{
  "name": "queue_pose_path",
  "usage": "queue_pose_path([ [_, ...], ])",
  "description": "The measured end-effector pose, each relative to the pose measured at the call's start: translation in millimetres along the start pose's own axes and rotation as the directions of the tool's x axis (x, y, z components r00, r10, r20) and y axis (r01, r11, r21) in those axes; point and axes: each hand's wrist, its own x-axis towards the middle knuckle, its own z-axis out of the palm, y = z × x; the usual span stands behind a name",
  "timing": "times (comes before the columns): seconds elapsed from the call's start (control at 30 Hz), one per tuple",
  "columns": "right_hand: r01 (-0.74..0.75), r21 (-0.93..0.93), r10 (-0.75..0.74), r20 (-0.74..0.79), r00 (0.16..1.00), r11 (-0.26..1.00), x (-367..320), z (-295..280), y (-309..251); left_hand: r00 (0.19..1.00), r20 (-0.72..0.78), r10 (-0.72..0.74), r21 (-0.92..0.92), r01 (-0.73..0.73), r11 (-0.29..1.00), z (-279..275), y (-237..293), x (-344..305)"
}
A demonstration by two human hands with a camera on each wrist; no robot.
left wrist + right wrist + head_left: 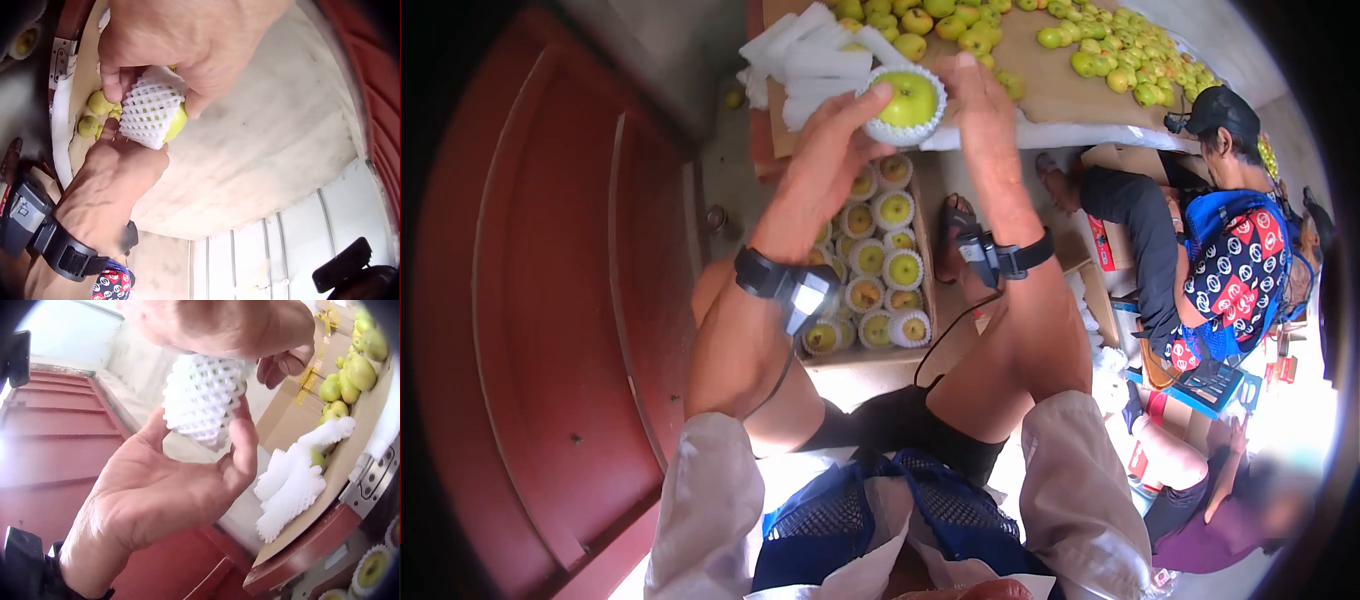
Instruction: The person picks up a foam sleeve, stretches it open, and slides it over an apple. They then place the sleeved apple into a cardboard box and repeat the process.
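Between my hands in the head view is a green apple point(913, 97) in a white foam net point(897, 133), its stem end showing. My left hand point(832, 140) grips it from the left, thumb on the front edge. In the right wrist view the left hand's thumb and fingers point(242, 447) curl round the foam net point(203, 400), which covers most of the apple. My right hand point(986, 120) is just right of the apple, fingers loosely bent. From the left wrist view, this right hand point(119, 169) has its fingertips right at the net's edge.
Loose foam nets point(825, 65) lie on the cardboard-covered table point(1025, 75) beside many green apples point(1120, 60). Below stands a box point(924, 230) of netted apples point(894, 209). A red door point(550, 300) is at left. Two people sit at right, one in a black cap point(1225, 110).
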Motion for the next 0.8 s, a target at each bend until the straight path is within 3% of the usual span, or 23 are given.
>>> queue_pose_path([
  [0.07, 0.055, -0.16, -0.031, 0.147, 0.989, 0.986, -5.3, -11.1, -12.6, 1.0, 0.012, 0.011, 0.095, -0.012, 0.995, -5.9, 9.7, -10.1],
  [0.17, 0.161, -0.226, -0.089, 0.298, 0.95, 0.961, -19.4, -14.5, -43.9, 0.999, -0.008, 0.038, 0.226, -0.036, 0.974, -14.2, 13.9, -12.0],
  [0.2, 0.037, -0.261, 0.063, 0.367, 0.928, 0.965, -22.5, -12.3, -45.0, 0.999, -0.008, 0.048, 0.247, -0.045, 0.968, -14.1, 17.4, -14.9],
  [0.23, 0.062, -0.241, 0.042, 0.405, 0.913, 0.969, -25.0, -10.9, -43.2, 0.991, -0.129, -0.038, 0.177, 0.061, 0.982, 1.5, 30.9, -25.7],
  [0.27, 0.087, -0.22, 0.019, 0.44, 0.898, 0.972, -29.6, -10.1, -41.8, 0.997, -0.072, -0.027, 0.199, 0.041, 0.979, -6.5, 28.2, -26.4],
  [0.37, 0.128, -0.292, 0.058, 0.552, 0.832, 0.948, -38.0, -8.2, -44.3, 0.996, -0.086, -0.006, 0.321, 0.034, 0.946, -9.2, 29.5, -43.0],
  [0.47, 0.251, -0.401, 0.028, 0.574, 0.819, 0.881, -48.3, -2.7, -40.1, 0.987, -0.154, -0.048, 0.407, 0.108, 0.907, -21.0, 17.6, -38.9],
  [0.5, 0.198, -0.375, 0.062, 0.578, 0.813, 0.906, -56.5, 0.3, -40.0, 0.985, -0.162, -0.063, 0.422, 0.126, 0.898, -24.2, 14.1, -40.5],
  [0.57, 0.257, -0.348, 0.011, 0.612, 0.79, 0.902, -59.8, 3.7, -26.2, 0.983, -0.183, -0.015, 0.438, 0.095, 0.894, -23.9, 7.3, -44.0],
  [0.67, 0.314, -0.364, -0.018, 0.628, 0.778, 0.877, -68.5, 13.8, -15.1, 0.992, -0.072, -0.105, 0.475, 0.127, 0.871, -35.4, 4.0, -41.9],
  [0.7, 0.326, -0.346, -0.032, 0.64, 0.767, 0.88, -69.5, 18.8, -9.0, 0.998, -0.043, -0.035, 0.518, 0.053, 0.854, -32.1, 6.0, -49.1],
  [0.8, 0.279, -0.386, 0.032, 0.633, 0.773, 0.88, -72.3, 29.6, -4.2, 0.989, -0.142, 0.03, 0.59, 0.06, 0.805, -26.2, 2.4, -58.1],
])
